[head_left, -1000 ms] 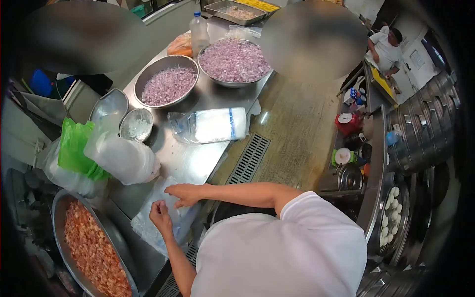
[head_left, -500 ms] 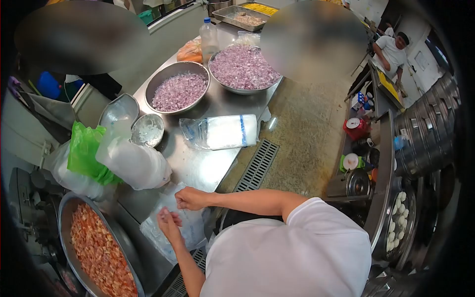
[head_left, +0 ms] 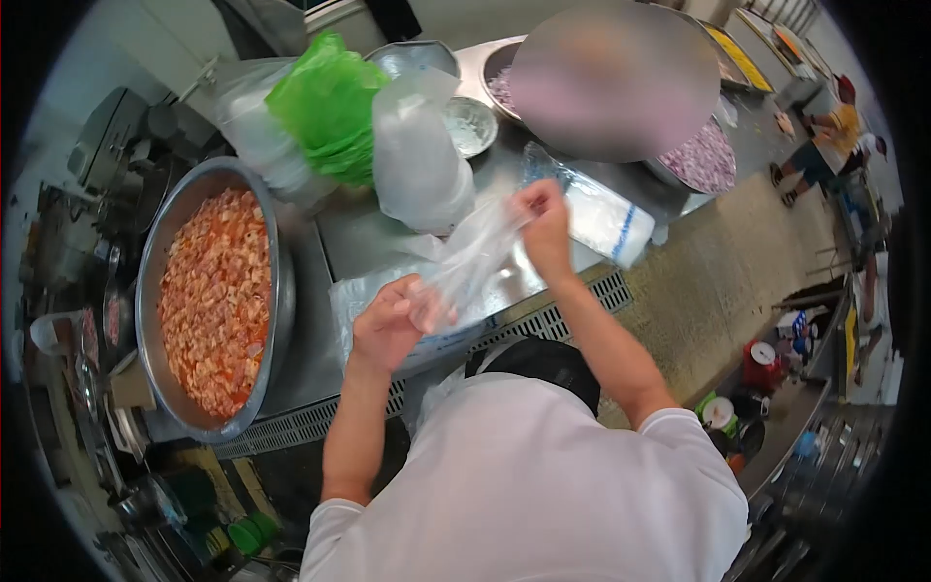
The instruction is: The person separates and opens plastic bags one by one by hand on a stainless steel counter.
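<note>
Thin bag [head_left: 472, 257] lifted off the table [head_left: 308, 335], right hand [head_left: 546, 233] pinching one end, left hand [head_left: 382, 325] seemingly pinching the other

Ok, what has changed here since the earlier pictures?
The right hand has moved forward, away from the left hand, and a thin plastic bag is now stretched between them. Whether they already held it is unclear. The view has swung left. The meat tub and green bag stayed put on the table's left side.
</note>
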{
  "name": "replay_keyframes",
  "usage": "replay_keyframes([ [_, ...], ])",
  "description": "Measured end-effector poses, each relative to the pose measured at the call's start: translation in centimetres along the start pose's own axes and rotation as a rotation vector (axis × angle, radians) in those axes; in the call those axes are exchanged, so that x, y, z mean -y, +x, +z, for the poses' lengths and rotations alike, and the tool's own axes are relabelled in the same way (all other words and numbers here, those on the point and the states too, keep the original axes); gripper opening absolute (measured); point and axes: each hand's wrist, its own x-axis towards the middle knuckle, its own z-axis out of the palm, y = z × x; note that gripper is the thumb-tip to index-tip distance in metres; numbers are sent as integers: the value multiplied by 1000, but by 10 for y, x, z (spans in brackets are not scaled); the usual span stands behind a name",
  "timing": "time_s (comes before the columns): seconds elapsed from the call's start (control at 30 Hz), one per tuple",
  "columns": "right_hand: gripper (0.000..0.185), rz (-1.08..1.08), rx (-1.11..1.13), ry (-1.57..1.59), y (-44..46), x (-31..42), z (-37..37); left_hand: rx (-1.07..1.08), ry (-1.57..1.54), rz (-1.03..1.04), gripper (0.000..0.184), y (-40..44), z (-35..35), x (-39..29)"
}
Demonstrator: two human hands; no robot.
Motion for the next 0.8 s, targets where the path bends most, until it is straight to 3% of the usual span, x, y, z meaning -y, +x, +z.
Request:
replay_keyframes([
  [0.07, 30, 54, 264, 502, 21, 81, -7, -22, 287, -97, 22, 12, 17, -30],
  [0.1, 32, -30, 455, 572, 25, 128, -8, -35, 429, -148, 22, 21, 30, -50],
  [0.13, 31, -246, 710, 552, 26, 162, -7, -110, 824, 58, 23, 32, 46, -73],
  [0.17, 28, -451, 942, 416, 39, 181, -4, -191, 1216, 263, 24, 45, 64, -97],
  [0.2, 27, -618, 918, 117, 52, 194, 8, -317, 1463, 531, 19, 64, 81, -115],
  [0.23, 25, -777, 879, -185, 65, 204, 25, -181, 1834, 857, 16, 93, 75, -141],
  [0.27, 24, -934, 823, -488, 81, 206, 39, -105, 1954, 913, 16, 117, 52, -157],
  [0.3, 23, -873, 870, -597, 104, 186, 49, -27, 2066, 980, 17, 141, 30, -173],
  [0.33, 21, -811, 909, -705, 121, 153, 57, -39, 1931, 773, 18, 148, -7, -164],
  [0.4, 16, -715, 974, -1105, 133, 87, 60, -199, 1544, 143, 20, 135, -55, -134],
  [0.47, 21, -717, 915, -917, 120, 30, 45, -123, 1472, 336, 17, 120, -136, -89],
  [0.53, 16, -742, 653, -610, 82, -22, 31, -276, 1292, 301, 11, 106, -145, -45],
  [0.63, 18, -721, 647, -654, 80, -16, 28, -451, 1425, 522, 9, 110, -158, -20],
  [0.7, 15, -849, 452, -663, 68, -8, 37, -568, 1119, 525, 9, 112, -148, -8],
  [0.73, 12, -885, 326, -654, 55, -3, 42, -536, 1098, 525, 15, 113, -150, -3],
  [0.77, 12, -859, 337, -679, 49, -17, 43, -613, 1274, 553, 22, 110, -141, 4],
  [0.8, 12, -725, 296, -640, 40, -52, 43, -600, 1310, 634, 31, 108, -150, 20],
])
